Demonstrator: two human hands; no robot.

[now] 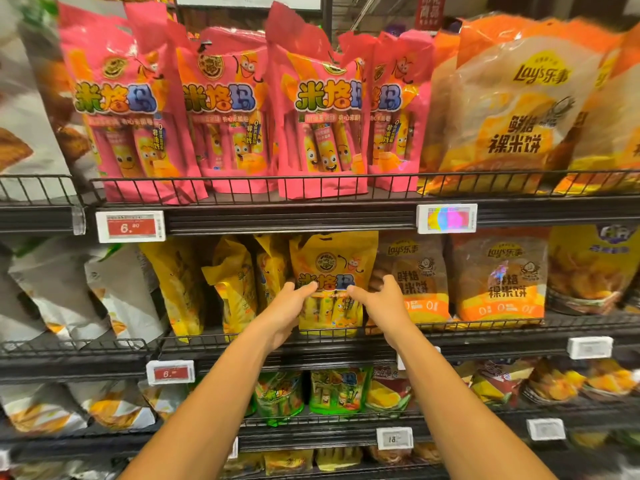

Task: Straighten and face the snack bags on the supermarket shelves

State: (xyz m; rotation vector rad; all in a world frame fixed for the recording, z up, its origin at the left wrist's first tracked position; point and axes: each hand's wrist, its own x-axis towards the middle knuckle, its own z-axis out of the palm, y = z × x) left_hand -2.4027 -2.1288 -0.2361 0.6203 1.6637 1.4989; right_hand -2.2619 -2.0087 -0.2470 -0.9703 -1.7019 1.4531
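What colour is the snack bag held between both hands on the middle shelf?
Yellow, with multicoloured lettering; the snack bag shows best in the head view.

Top-shelf bags (322, 109) are pink with cartoon corn figures; the front bag (332, 268) on the middle shelf is yellow; Lay's bags (498, 275) are orange and tan; price tag (131, 226) red; shelf rails (277, 216) black.

Both hands (334, 306) flank the front bag (332, 268) on the middle shelf (485, 336).

pink snack bags (221, 109): 4 | lit price tags (131, 226): 3 | hands (291, 306): 2
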